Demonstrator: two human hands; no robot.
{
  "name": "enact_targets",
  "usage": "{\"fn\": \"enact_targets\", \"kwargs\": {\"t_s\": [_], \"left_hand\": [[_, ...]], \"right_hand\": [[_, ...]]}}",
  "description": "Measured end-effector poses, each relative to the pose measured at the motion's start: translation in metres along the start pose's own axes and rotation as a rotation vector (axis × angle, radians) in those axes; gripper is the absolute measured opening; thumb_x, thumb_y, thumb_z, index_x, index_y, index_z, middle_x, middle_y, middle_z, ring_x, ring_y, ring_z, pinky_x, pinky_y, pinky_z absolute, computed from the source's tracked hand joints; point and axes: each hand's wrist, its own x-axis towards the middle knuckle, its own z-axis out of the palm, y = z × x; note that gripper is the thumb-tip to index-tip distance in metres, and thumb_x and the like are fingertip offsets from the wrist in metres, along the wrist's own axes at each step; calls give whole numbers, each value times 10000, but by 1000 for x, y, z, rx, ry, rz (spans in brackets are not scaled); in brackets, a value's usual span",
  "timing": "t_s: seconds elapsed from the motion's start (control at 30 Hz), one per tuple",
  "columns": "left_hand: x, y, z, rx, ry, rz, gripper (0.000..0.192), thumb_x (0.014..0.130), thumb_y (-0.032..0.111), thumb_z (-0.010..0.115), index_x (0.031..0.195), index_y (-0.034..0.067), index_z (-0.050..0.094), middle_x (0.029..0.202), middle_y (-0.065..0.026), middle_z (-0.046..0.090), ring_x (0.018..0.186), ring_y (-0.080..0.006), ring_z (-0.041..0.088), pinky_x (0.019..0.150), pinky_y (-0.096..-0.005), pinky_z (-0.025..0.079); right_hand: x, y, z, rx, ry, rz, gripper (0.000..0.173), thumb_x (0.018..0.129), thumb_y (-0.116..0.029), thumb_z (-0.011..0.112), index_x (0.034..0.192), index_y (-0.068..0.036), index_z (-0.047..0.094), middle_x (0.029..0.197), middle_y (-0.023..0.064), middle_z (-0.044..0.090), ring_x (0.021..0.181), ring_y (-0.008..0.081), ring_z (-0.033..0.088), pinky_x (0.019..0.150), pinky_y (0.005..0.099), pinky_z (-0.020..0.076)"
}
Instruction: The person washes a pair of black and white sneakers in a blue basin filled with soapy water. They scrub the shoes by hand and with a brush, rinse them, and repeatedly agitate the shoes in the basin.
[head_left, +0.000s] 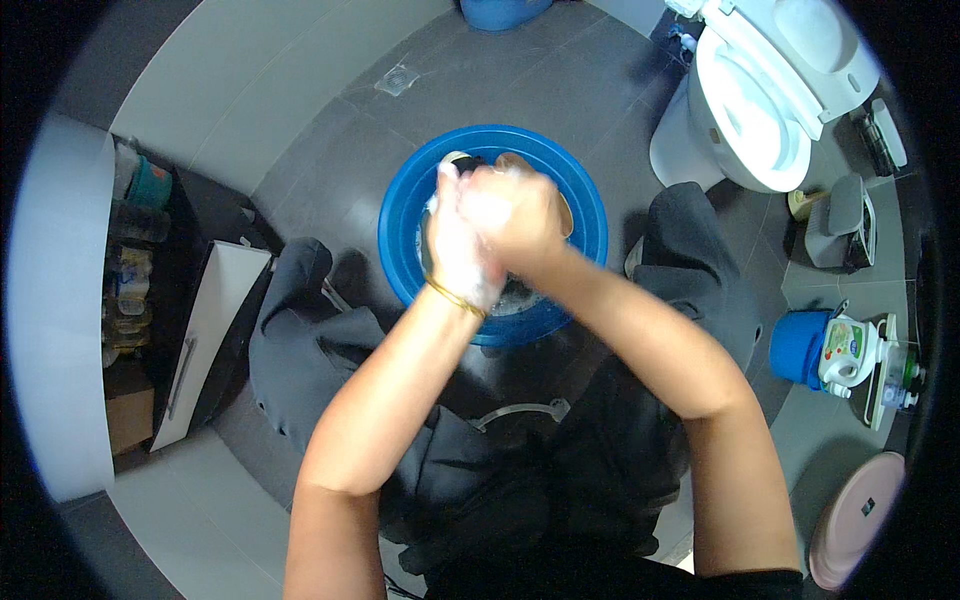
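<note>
Both of my hands are pressed together above a round blue plastic basin (390, 217) on the floor between my legs. My left hand (461, 244), with a gold-coloured bangle (454, 297) at its wrist, is covered in white foam. Curled and blurred, my right hand (517, 214) lies against it, also foamy. A dark and white item (459, 159) shows just beyond the fingers; the hands hide most of it, and whether they grip it cannot be told. Something tan (565, 217) shows beside my right hand, inside the basin. Foamy water (514, 300) is visible below the wrists.
A white toilet (750, 120) with its lid up stands at the upper right. Along the right wall are a grey bin (825, 232), a small blue bucket (795, 349) and a detergent bottle (844, 352). An open cabinet door (214, 337) juts out at left. A floor drain (396, 79) lies beyond the basin.
</note>
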Motion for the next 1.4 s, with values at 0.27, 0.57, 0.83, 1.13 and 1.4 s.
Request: {"fn": "enact_targets", "kwargs": {"t_s": [0.27,0.57,0.83,1.13,1.4], "left_hand": [[15,-6,-38,-8,-228,-38,371,987,469,422,955,141,592,923,-26,648,836,-148,632,755,-277,507],[5,-1,-41,33,-76,-106,392,977,449,435,1095,98,563,1027,-64,634,962,-205,624,876,-366,491],[3,5,-26,329,-278,-42,246,947,224,564,1130,59,566,1031,-53,623,979,-141,603,897,-295,466],[9,22,-22,660,-238,500,172,910,45,555,1080,14,560,981,-44,610,898,-120,587,850,-261,474],[12,32,-18,387,-105,399,375,826,-53,462,1197,-21,499,1041,-126,593,986,-195,580,899,-316,481]], "right_hand": [[-4,5,14,91,11,101,126,785,-151,662,708,-59,622,676,138,623,588,242,607,538,344,471],[-11,14,26,-31,18,-140,124,770,-175,664,718,-74,614,672,139,624,631,296,648,581,361,507],[27,42,-7,197,120,465,133,807,-78,656,752,-42,541,671,13,534,634,97,519,588,272,445],[3,8,-10,1028,-170,1023,546,956,-439,477,1332,-44,485,1237,121,583,1104,206,573,946,322,447],[9,19,-27,964,-217,1056,220,871,-190,685,1028,-38,661,883,28,666,764,111,618,681,248,494]]}}
